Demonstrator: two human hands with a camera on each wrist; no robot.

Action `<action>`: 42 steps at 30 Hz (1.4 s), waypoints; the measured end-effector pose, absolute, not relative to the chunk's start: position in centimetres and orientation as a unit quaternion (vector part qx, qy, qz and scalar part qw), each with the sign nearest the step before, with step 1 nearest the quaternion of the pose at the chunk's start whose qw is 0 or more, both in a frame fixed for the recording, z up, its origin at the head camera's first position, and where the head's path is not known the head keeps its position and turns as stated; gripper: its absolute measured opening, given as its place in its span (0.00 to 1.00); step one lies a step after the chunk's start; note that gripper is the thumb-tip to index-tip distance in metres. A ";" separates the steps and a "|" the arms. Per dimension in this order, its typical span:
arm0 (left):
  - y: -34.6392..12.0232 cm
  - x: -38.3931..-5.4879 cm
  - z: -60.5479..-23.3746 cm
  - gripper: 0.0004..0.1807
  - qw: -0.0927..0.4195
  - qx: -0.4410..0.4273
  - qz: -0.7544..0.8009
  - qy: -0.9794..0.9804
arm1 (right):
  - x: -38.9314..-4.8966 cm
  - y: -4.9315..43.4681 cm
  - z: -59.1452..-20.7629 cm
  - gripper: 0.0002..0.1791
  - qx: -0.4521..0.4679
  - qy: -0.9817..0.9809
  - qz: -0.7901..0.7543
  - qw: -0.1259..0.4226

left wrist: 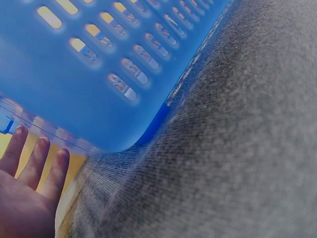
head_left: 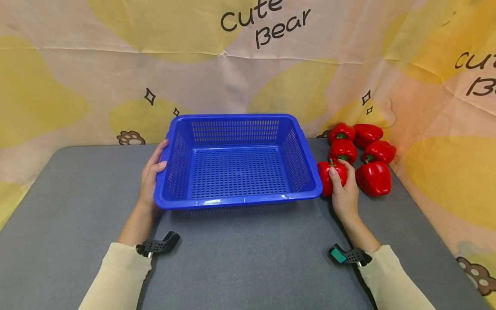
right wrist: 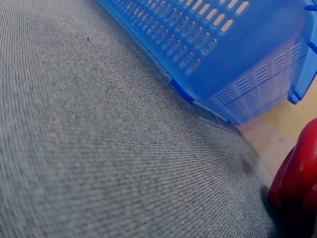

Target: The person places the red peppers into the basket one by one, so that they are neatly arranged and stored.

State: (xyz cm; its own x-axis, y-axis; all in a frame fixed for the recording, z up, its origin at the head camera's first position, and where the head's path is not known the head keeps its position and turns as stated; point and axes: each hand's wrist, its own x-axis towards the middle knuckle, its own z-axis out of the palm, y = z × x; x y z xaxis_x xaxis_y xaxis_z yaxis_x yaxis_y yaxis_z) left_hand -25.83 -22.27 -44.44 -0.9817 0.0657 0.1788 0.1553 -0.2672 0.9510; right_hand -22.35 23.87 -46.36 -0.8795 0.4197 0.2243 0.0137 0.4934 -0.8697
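Note:
A blue perforated plastic basket (head_left: 238, 200) stands on the grey table, and its inside shows no contents. My left hand (head_left: 149, 178) touches the basket's left side, thumb by the rim. In the left wrist view, the straight fingers (left wrist: 37, 158) of that hand lie along the basket's outer wall (left wrist: 64, 104). To the right of the basket, my right hand (head_left: 345, 191) grips a red bell pepper (head_left: 324, 176) with thumb and fingers around its upper part. The right wrist view shows part of a red pepper (right wrist: 299, 173) at its right edge; the right hand is hidden there.
Several more red bell peppers, among them the front right one (head_left: 373, 178), sit close together beyond and beside my right hand. Behind the grey table (head_left: 248, 262) hangs a patterned yellow cloth (head_left: 217, 82).

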 end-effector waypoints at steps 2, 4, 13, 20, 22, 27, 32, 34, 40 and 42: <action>-22.3 -25.8 -44.4 0.30 0.028 -0.090 -0.791 -0.604 | -22.4 23.9 -46.4 0.31 -0.131 -0.840 0.484 0.209; -22.3 -25.8 -44.4 0.30 0.028 -0.089 -0.792 -0.603 | -22.4 23.9 -46.4 0.31 -0.132 -0.840 0.483 0.210; -22.2 -25.8 -44.3 0.30 0.028 -0.093 -0.799 -0.593 | -22.3 23.8 -46.4 0.31 -0.126 -0.835 0.489 0.218; -22.1 -25.8 -44.1 0.30 0.026 -0.094 -0.800 -0.593 | -22.2 23.8 -46.2 0.31 -0.123 -0.834 0.491 0.220; -22.1 -25.8 -44.1 0.30 0.024 -0.095 -0.801 -0.590 | -22.3 23.8 -46.3 0.31 -0.123 -0.834 0.490 0.220; -22.2 -25.9 -44.1 0.30 0.023 -0.098 -0.803 -0.587 | -22.3 23.8 -46.3 0.30 -0.123 -0.835 0.490 0.217; -22.2 -25.8 -44.1 0.30 0.021 -0.096 -0.802 -0.589 | -22.3 23.8 -46.2 0.30 -0.124 -0.836 0.487 0.219; -22.2 -25.8 -44.1 0.30 0.020 -0.095 -0.804 -0.587 | -22.3 23.7 -46.2 0.30 -0.124 -0.837 0.486 0.220; -22.2 -25.8 -44.1 0.30 0.024 -0.091 -0.801 -0.591 | -22.3 23.7 -46.2 0.29 -0.126 -0.836 0.487 0.218; -22.2 -25.8 -44.1 0.30 0.024 -0.090 -0.800 -0.593 | -22.3 23.7 -46.2 0.29 -0.127 -0.837 0.486 0.219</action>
